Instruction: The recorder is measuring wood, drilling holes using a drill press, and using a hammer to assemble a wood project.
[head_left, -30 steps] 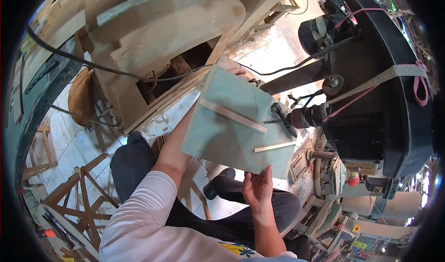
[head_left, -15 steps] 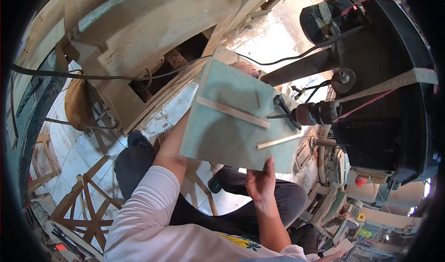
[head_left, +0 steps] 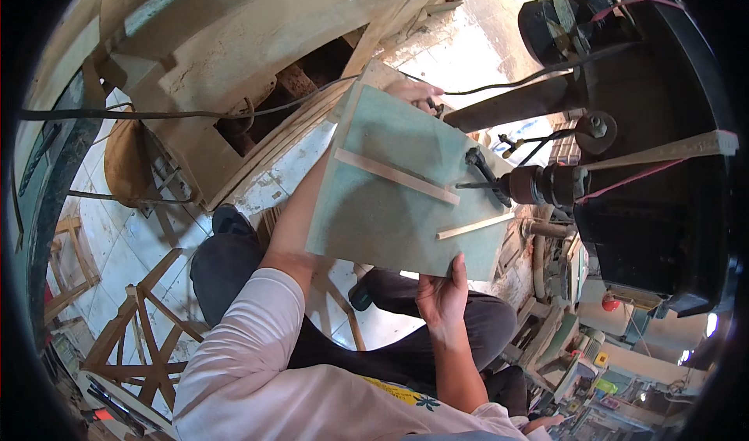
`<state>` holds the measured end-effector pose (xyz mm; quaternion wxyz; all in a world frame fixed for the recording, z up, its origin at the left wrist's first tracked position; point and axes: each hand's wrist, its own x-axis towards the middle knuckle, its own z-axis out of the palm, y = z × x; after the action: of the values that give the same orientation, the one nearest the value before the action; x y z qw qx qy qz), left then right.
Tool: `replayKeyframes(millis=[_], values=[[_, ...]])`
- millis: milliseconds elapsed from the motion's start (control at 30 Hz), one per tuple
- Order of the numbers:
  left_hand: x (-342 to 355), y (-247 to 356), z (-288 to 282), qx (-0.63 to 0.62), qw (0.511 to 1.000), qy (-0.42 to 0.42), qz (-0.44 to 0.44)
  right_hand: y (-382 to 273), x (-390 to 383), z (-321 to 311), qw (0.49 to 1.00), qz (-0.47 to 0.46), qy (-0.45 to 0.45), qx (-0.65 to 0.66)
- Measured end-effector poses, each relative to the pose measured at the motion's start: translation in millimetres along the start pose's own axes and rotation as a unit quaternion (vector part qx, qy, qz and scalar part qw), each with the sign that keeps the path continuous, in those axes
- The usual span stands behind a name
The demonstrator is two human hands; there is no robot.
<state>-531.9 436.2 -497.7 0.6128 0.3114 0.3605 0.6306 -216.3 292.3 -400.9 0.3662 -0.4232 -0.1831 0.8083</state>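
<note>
A flat greenish board (head_left: 390,222) is tilted in front of me, with two pale wooden strips on it, a longer strip (head_left: 398,177) and a shorter strip (head_left: 476,225). My right hand (head_left: 442,296) grips the board's near edge, thumb on top and fingers under it. My left arm passes beneath the board, and my left hand (head_left: 412,93) shows beyond its far edge. Its fingers curl at a small dark part (head_left: 431,106) that I cannot make out. From the right, the drill chuck (head_left: 524,185) points a bit at the board, beside a black clamp (head_left: 485,174).
The large black drill machine (head_left: 647,207) fills the right side, and a dark cable (head_left: 195,115) crosses behind the board. A big pale moulded wooden piece (head_left: 234,51) stands at far left. Wooden frames (head_left: 140,339) lie on the tiled floor at lower left.
My left hand's fingers have stretched further out past the board's far edge, toward the dark part. My right hand keeps its hold. The view has shifted slightly.
</note>
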Motion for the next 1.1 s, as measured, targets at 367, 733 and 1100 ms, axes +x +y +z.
replayKeyframes(millis=[367, 733, 1100], values=[[-11.7, -16.9, 20.5, 0.061, 0.996, 0.05, -0.037, 1.1, 4.3, -16.3, 1.0, 0.0, -0.019, -0.016], [9.0, -22.9, -7.3, 0.005, 0.998, -0.046, -0.044, 7.2, -0.4, -1.5, 0.999, 0.03, -0.028, 0.012], [7.5, -30.4, 2.5, -0.01, 0.999, 0.035, 0.024, 18.6, 1.0, 0.2, 0.998, 0.04, -0.035, 0.031]])
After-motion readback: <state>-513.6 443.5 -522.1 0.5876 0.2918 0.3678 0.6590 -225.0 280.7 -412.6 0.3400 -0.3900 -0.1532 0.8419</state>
